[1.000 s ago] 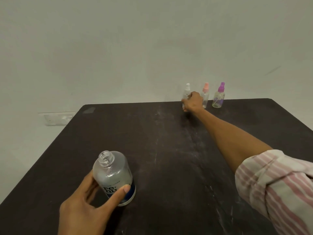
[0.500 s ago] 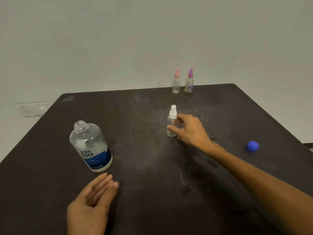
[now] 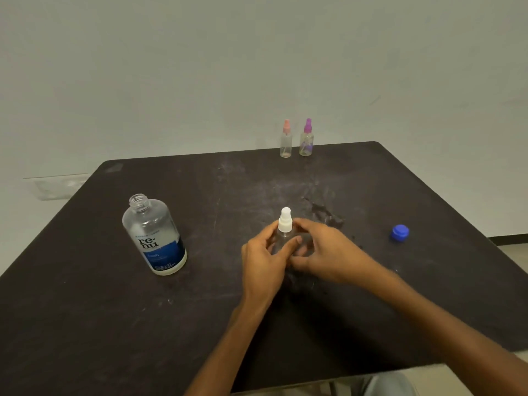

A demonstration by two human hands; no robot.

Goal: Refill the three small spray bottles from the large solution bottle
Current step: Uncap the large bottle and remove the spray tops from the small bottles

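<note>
The white-capped spray bottle [image 3: 285, 224] stands upright in the middle of the dark table [image 3: 85, 310]. My left hand [image 3: 264, 255] and my right hand [image 3: 323, 252] both wrap around its clear body, which they mostly hide; only its white top shows. The large solution bottle [image 3: 155, 238], clear with a blue label and no cap, stands alone to the left. The pink-capped spray bottle [image 3: 286, 140] and the purple-capped spray bottle [image 3: 306, 138] stand side by side at the table's far edge.
A blue cap [image 3: 399, 232] lies on the table to the right of my hands. A dark wet-looking smear [image 3: 325, 212] marks the surface just beyond them. A plain wall rises behind the table.
My right hand brought the white-capped bottle from the far edge to the middle of the table. My left hand let go of the large bottle and moved over to the small one.
</note>
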